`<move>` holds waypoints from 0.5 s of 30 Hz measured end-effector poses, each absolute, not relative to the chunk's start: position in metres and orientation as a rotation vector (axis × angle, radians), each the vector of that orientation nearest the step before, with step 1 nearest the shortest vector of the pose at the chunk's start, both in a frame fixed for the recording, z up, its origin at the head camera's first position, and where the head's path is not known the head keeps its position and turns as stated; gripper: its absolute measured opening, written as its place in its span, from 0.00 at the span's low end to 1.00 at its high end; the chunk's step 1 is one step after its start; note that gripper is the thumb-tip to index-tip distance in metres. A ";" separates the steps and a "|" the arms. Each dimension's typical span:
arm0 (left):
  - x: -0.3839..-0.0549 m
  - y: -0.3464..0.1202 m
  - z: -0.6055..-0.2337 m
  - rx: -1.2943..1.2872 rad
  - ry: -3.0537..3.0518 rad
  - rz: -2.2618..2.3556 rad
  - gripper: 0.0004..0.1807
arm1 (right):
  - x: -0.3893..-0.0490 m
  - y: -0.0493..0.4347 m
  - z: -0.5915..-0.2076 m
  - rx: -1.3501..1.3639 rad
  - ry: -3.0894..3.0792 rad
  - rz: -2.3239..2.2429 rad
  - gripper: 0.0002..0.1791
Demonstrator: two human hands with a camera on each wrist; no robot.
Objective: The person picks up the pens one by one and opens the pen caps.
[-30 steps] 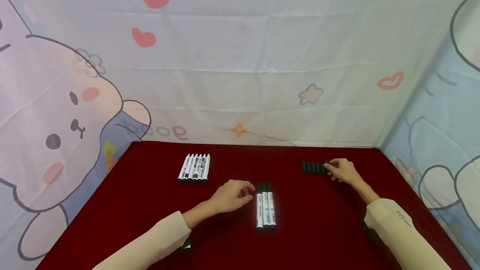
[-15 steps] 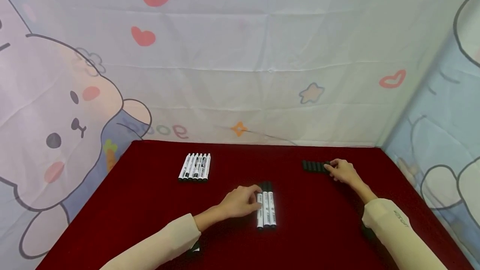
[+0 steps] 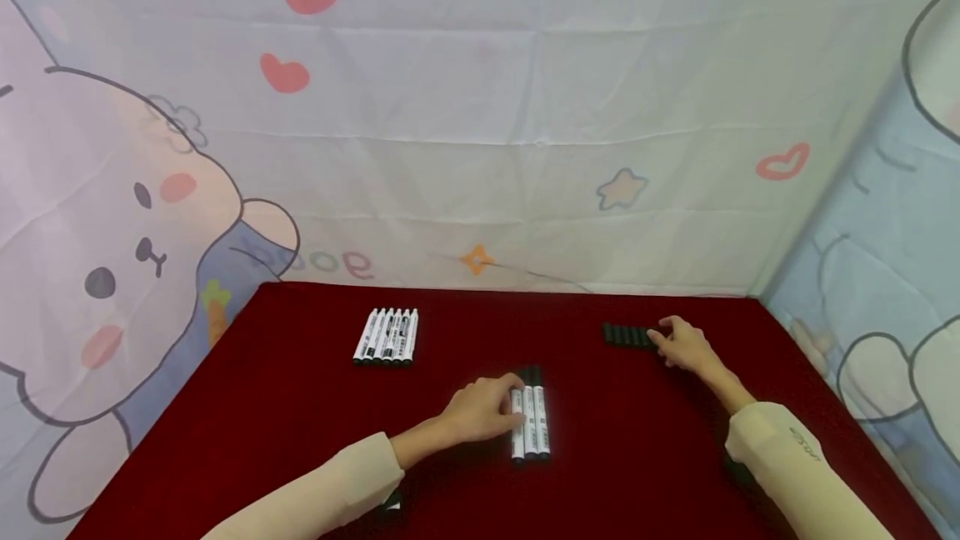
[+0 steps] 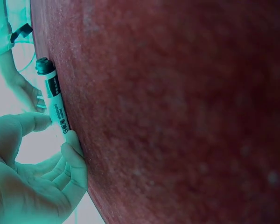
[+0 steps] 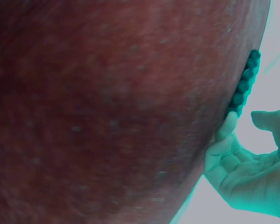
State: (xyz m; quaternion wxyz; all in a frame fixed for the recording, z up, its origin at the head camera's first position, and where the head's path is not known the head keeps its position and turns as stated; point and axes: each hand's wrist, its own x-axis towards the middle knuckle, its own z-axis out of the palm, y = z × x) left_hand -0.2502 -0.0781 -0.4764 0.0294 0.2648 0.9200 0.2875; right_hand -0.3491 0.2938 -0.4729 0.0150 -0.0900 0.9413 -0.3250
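In the head view three white markers (image 3: 530,423) with black caps lie side by side at mid-table. My left hand (image 3: 480,411) pinches the leftmost one between thumb and fingers; the left wrist view shows this marker (image 4: 56,100) along the fingertips, its dark end upward. At the far right, several black marker caps (image 3: 626,335) stand in a tight row. My right hand (image 3: 684,347) is at the right end of that row, fingers loosely bent. In the right wrist view, the thumb is apart from the caps (image 5: 242,86) and a fingertip is close against the last one.
Several uncapped white markers (image 3: 386,336) lie in a row at the back left of the red-covered table (image 3: 600,473). A dark object with a white patch (image 3: 392,502) shows under the left sleeve. Another dark thing (image 3: 737,470) is partly hidden by the right sleeve. A printed curtain (image 3: 480,107) hangs behind.
My left hand has moved right onto the leftmost of the three markers and taken hold of it. The right hand stays by the caps, its index finger now lifted slightly off them.
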 end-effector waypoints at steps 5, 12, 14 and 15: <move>-0.247 -0.077 -0.477 0.740 2.862 0.856 0.24 | -0.343 0.283 -0.465 -0.305 2.918 -1.029 0.30; -0.247 -0.076 -0.473 0.653 2.899 0.788 0.26 | -0.334 0.272 -0.453 -0.395 2.850 -1.089 0.26; -0.248 -0.077 -0.472 0.635 2.909 0.779 0.26 | -0.331 0.269 -0.450 -0.423 2.832 -1.094 0.25; -0.249 -0.077 -0.471 0.628 2.912 0.780 0.27 | -0.330 0.268 -0.449 -0.434 2.826 -1.095 0.25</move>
